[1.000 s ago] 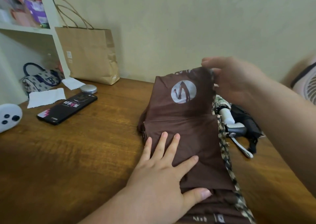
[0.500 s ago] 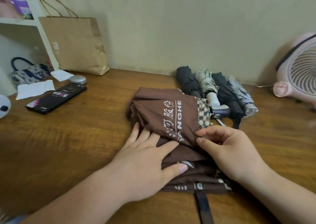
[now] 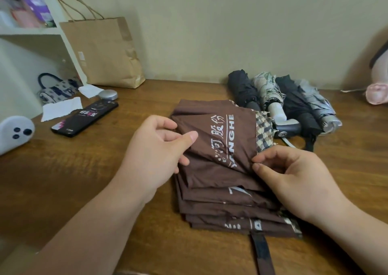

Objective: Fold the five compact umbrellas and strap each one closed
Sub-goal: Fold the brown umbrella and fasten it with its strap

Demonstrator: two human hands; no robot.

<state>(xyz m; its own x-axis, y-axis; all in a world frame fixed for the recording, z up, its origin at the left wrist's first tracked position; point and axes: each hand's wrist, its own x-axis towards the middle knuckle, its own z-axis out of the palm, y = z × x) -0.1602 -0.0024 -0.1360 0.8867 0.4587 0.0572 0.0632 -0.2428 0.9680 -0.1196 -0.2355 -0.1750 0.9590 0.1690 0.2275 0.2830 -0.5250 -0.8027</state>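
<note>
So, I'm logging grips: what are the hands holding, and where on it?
Both pinch the top fold of the brown umbrella: left hand at its left edge, right hand at its right edge.

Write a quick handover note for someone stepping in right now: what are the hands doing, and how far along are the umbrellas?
Left hand grips the brown umbrella by its top fold's left edge; right hand pinches the right edge.
It lies flat on the table, pleats stacked, strap loose at the near end.
Done: four rolled umbrellas lie behind it.
Left: roll the brown one and strap it.
</note>
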